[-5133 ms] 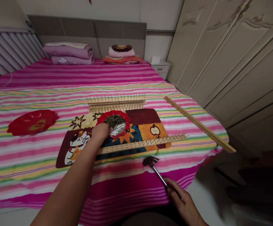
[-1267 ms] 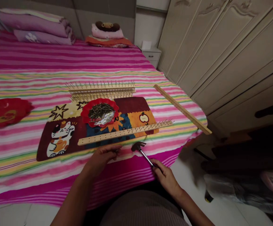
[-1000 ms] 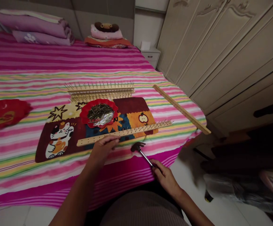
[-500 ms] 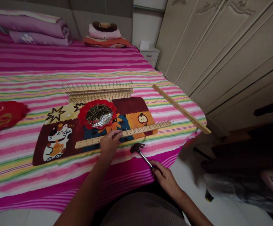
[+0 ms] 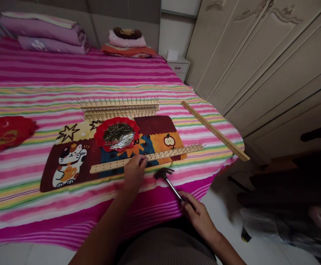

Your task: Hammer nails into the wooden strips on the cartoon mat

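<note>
Hammer handle (image 5: pixel 174 189) hidden inside the right fingers (image 5: pixel 190 203); wooden strip (image 5: pixel 113 166) partly covered beneath the left fingers (image 5: pixel 139 160); nails (image 5: pixel 118 133) beyond them too small to count.

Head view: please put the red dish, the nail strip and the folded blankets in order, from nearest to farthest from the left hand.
1. Nail strip: directly under the left hand, touching it.
2. Red dish: just beyond the strip, on the printed mat.
3. Folded blankets: at the far end of the bed, toward the left.

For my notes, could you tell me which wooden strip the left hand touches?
The nailed strip lying across the printed mat; the others lie beyond the mat.
</note>
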A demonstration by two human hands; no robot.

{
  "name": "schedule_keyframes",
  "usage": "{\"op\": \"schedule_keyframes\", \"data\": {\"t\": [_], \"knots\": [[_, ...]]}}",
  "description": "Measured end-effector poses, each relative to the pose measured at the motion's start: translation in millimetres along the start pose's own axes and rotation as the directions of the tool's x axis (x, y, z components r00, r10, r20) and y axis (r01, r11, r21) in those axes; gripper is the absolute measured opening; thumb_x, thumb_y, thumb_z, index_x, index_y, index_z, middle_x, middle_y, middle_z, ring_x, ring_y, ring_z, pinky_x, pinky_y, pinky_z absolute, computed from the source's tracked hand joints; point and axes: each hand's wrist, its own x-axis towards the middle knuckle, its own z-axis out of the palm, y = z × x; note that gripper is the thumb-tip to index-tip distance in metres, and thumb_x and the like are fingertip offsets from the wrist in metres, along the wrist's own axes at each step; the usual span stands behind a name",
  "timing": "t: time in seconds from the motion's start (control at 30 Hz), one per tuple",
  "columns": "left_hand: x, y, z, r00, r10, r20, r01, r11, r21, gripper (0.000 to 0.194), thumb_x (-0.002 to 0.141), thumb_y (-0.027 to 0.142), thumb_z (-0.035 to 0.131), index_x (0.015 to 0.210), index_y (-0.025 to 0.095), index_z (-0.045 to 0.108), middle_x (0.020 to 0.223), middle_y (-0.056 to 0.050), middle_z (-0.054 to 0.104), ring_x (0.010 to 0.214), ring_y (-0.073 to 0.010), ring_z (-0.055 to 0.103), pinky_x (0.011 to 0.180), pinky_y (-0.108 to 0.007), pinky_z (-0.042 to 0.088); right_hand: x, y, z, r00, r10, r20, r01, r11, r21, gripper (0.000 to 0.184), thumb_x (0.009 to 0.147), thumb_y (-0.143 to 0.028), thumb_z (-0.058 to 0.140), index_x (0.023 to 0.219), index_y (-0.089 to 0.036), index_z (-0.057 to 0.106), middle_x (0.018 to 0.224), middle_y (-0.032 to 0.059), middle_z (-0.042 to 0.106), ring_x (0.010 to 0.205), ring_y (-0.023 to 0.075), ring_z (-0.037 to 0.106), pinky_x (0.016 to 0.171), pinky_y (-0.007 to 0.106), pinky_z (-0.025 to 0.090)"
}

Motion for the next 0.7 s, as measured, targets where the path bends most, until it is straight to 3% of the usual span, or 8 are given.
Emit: {"op": "schedule_keyframes", "data": {"t": [0.1,0.23,0.33,0.5,0.7], "knots": [[-1,-2,1.7,0.998,0.067,0.012,-0.068,0.997,0.039,0.014,0.078,0.029,0.052,0.077,0.021,0.064,0.079,0.0,0.066,0.077,-0.0138,0.059,0.073,-0.024,0.042,1,-28,-5,1.0,0.008,-0.009,-0.008,0.999,0.034,0.036,0.085,-0.037,0.046,0.115,-0.02,0.06,0.08,0.003,0.07,0.064,0.0159,0.063,0.054,0.023,0.05],[-1,-5,3.1,0.989,0.144,0.015,-0.145,0.985,0.096,0.014,0.079,0.026,0.051,0.077,0.021,0.063,0.077,-0.001,0.065,0.077,-0.0139,0.059,0.073,-0.023,0.041,14,-72,-11,0.984,-0.161,-0.072,0.156,0.985,-0.071,0.034,0.084,-0.032,0.049,0.113,-0.02,0.061,0.093,0.005,0.07,0.084,0.0188,0.065,0.074,0.025,0.051],[-1,-7,3.8,0.98,0.198,0.022,-0.199,0.973,0.118,0.014,0.08,0.024,0.05,0.078,0.02,0.063,0.079,-0.002,0.065,0.078,-0.0142,0.059,0.074,-0.023,0.04,27,-91,-10,0.962,-0.265,-0.066,0.252,0.954,-0.16,0.034,0.086,-0.03,0.047,0.116,-0.021,0.059,0.104,0.0061,0.068,0.095,0.0194,0.063,0.084,0.028,0.049],[0,-9,3.6,0.977,0.21,0.033,-0.212,0.957,0.199,0.015,0.08,0.022,0.049,0.074,0.02,0.062,0.074,-0.003,0.063,0.074,-0.015,0.057,0.07,-0.024,0.04,34,-94,-7,0.944,-0.328,0.041,0.327,0.908,-0.263,0.036,0.088,-0.026,0.043,0.121,-0.021,0.056,0.11,0.0075,0.067,0.101,0.0206,0.062,0.09,0.033,0.047],[-1,-8,7.7,0.977,0.213,-0.004,-0.21,0.966,0.15,0.011,0.078,0.018,0.052,0.075,0.019,0.062,0.073,-0.002,0.063,0.072,-0.0136,0.057,0.068,-0.023,0.041,13,-81,-14,0.949,-0.314,0.018,0.31,0.924,-0.224,0.034,0.087,-0.026,0.046,0.118,-0.023,0.058,0.109,0.0056,0.068,0.098,0.0194,0.064,0.085,0.027,0.05]]}}
